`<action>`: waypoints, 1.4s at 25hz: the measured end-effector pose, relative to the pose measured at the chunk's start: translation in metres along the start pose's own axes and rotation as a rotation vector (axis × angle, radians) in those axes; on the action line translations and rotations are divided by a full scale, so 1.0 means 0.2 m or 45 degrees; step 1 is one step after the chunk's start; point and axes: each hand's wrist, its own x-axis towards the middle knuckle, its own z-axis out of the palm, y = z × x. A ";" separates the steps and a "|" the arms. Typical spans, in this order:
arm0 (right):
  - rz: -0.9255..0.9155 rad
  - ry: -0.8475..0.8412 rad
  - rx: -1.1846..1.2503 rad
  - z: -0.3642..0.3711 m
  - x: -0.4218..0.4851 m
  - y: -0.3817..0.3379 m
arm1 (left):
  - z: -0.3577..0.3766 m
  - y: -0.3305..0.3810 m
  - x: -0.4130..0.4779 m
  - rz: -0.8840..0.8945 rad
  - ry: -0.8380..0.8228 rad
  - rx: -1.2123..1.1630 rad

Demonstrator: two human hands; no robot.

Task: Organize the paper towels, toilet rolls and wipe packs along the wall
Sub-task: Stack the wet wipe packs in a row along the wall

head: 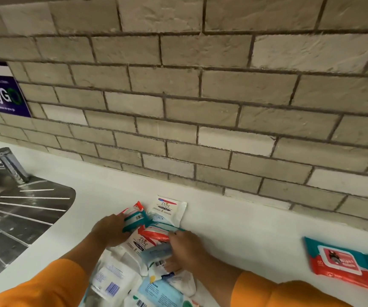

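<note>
Across the upper frame runs a grey-beige brick-pattern tiled wall (200, 89) with darker grout lines. Below it, a plain white countertop (245, 227) holds white Dove wipe packs (169, 208), a red-and-teal pack (134, 216) and, at right, a red-and-teal flat wipes pack (338, 262). The sleeves (46, 286) are orange; the ribbed steel sink drainer (23, 209) is silver at left.

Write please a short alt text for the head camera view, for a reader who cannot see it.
Two hands, left hand and right hand, sort a pile of small wipe packs on a white counter below a brick wall. A sink lies left; a large red wipe pack lies right.
</note>
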 end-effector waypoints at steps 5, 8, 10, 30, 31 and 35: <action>-0.004 0.099 -0.075 -0.02 -0.16 0.14 | -0.04 0.03 -0.06 0.034 0.088 0.106; 0.137 0.272 0.236 -0.06 -0.28 0.23 | -0.06 0.07 -0.11 -0.036 0.152 0.066; 0.233 0.395 0.571 -0.11 -0.38 0.28 | -0.10 0.11 -0.14 -0.129 0.180 -0.051; 1.360 0.632 2.105 0.35 -1.84 0.75 | 0.37 1.46 -1.41 -0.497 -0.443 -2.631; 1.375 0.621 2.125 0.33 -1.87 0.77 | 0.44 1.54 -1.47 -0.512 -0.543 -2.575; 1.398 0.550 2.145 0.27 -1.97 0.88 | 0.58 1.66 -1.54 -0.585 -0.607 -2.332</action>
